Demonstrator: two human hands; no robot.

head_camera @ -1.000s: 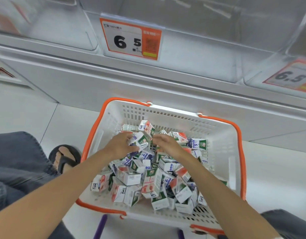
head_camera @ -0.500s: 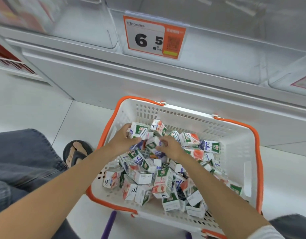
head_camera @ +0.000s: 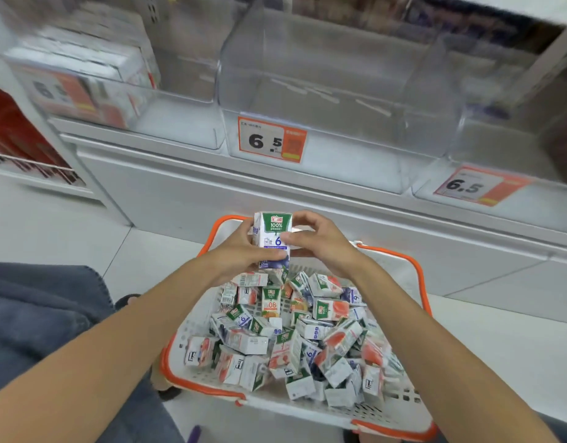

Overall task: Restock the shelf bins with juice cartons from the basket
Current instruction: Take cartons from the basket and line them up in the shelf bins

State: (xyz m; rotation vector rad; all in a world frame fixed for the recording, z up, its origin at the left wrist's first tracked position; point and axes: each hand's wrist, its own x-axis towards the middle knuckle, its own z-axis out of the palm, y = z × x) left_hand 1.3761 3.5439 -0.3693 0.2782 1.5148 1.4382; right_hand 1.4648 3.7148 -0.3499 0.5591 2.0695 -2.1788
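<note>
Left hand (head_camera: 240, 251) grips the blue juice carton (head_camera: 272, 233) from its left side, fingers curled round it. Right hand (head_camera: 320, 244) pinches the same carton from the right, thumb on the printed front, fingers curled behind the top. We hold the carton upright between the two hands, lifted clear of the heap (head_camera: 295, 340), which lies below the hands and nearer to us in the basket (head_camera: 419, 276). A white edge shows just behind the carton on the left-hand side; we cannot tell whether it is a second carton.

Step in hand, as we judge it: transfer from basket to shelf, with the pick done and the placing not yet begun. The middle bin (head_camera: 323, 75) sits above and beyond the hands, with the price tag (head_camera: 272, 140) on its front lip. We see no cartons in it. The next move calls for raising the carton over that lip, keeping it upright, and setting it toward the back so later rows fit. The left bin (head_camera: 84, 75), up and left of the hands, holds white boxes, blurred.
</note>
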